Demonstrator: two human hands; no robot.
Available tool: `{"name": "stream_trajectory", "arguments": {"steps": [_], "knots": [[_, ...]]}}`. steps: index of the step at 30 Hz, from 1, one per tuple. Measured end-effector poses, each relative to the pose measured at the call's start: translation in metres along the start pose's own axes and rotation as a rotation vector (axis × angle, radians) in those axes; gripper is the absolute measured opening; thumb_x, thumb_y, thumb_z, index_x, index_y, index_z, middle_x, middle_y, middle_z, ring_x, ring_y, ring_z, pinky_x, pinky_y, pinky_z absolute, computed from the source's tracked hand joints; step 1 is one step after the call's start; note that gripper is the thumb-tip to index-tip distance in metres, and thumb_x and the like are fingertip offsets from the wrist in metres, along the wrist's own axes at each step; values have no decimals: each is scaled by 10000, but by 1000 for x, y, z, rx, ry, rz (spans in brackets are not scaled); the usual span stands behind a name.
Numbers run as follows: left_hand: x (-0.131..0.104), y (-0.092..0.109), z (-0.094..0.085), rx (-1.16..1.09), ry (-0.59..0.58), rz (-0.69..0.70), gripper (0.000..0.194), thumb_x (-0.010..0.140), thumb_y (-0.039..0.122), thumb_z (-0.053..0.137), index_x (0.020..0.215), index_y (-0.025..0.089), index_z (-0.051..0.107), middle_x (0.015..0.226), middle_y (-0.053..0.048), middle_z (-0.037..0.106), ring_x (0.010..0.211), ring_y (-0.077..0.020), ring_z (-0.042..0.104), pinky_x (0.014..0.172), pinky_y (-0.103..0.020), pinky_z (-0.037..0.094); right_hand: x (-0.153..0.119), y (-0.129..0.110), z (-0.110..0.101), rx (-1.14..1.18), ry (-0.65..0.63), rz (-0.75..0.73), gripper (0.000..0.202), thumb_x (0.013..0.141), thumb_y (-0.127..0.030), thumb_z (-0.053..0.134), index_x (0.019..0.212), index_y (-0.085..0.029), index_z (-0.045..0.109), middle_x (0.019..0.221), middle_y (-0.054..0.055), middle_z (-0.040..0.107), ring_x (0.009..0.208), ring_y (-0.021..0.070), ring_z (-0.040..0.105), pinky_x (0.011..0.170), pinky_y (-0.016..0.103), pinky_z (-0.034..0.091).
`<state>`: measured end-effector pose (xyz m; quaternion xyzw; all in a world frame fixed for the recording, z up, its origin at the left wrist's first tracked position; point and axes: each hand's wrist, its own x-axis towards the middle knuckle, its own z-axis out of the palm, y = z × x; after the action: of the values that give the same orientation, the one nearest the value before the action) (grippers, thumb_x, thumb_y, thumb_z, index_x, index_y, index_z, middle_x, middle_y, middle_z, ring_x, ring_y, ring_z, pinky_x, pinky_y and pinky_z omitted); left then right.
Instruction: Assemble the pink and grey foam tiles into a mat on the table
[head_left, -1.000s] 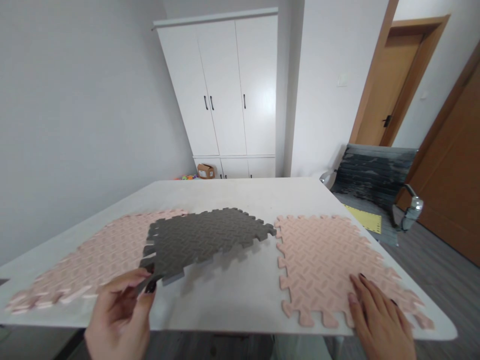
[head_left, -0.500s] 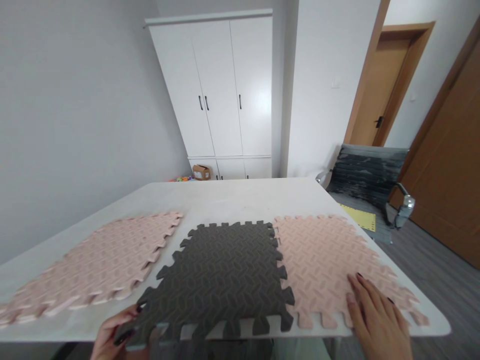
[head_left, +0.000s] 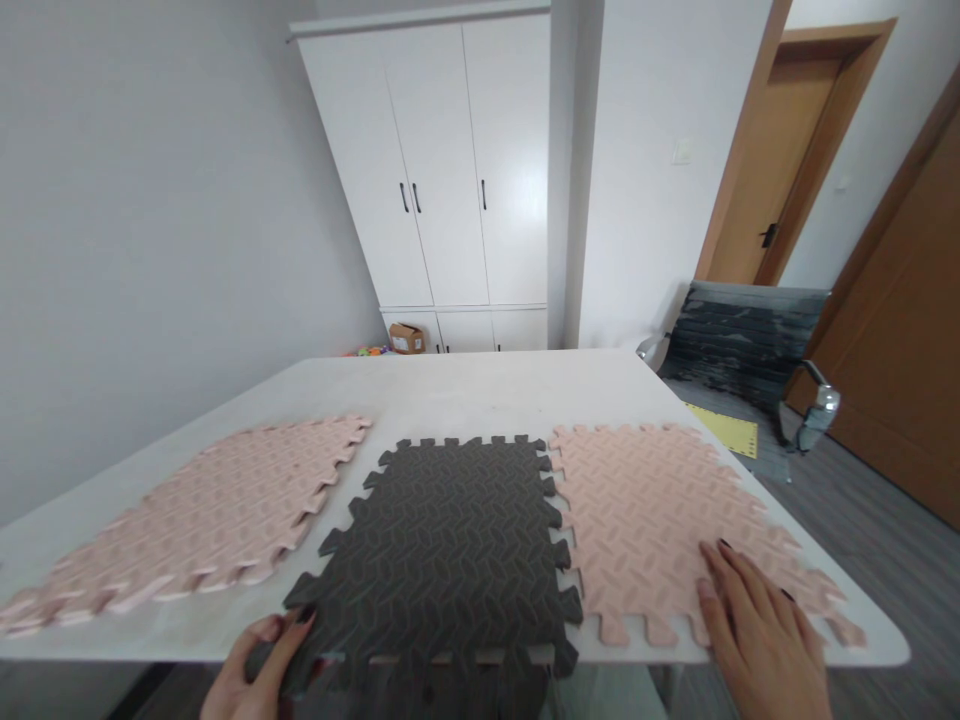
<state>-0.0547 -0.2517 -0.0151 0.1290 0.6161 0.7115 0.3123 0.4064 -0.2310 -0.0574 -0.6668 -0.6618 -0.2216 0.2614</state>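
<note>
A dark grey foam puzzle mat lies at the middle of the table, its near toothed edge at the table's front edge. My left hand pinches its near left corner, thumb on top and the other fingers partly hidden underneath. Directly right of it is a pink foam puzzle mat. My right hand rests on that mat's near right part, fingers stretched out. Between the grey and pink mats the teeth sit close together, with small white gaps showing along the seam.
Another pink foam mat lies apart on the left of the white table. Beyond the table's right edge stands a dark chair with a yellow sheet on its seat. A white cabinet and a cardboard box are behind.
My left hand has shifted right with the grey mat's corner, and its thumb now lies over the top. The gap along the seam looks slightly wider. My right hand stays on the pink mat.
</note>
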Motion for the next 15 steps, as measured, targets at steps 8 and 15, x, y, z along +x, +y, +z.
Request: {"name": "stream_trajectory", "arguments": {"steps": [8,15], "knots": [[-4,10,12,-146,25,25,390,422,250,799,699,203,530,922,58,581,760,-101,548,467,-118,492,-1,1,2,-24,0,-11,501,946,-408,266,1326,-163,482,1312,98,541,1154,283,495,902,461,386],[-5,9,44,-145,-52,42,470,410,240,811,704,214,445,876,55,598,739,-114,556,471,-142,488,0,1,1,-20,9,-6,505,953,-422,257,1311,-157,495,1309,99,544,1143,281,500,897,452,387]]}}
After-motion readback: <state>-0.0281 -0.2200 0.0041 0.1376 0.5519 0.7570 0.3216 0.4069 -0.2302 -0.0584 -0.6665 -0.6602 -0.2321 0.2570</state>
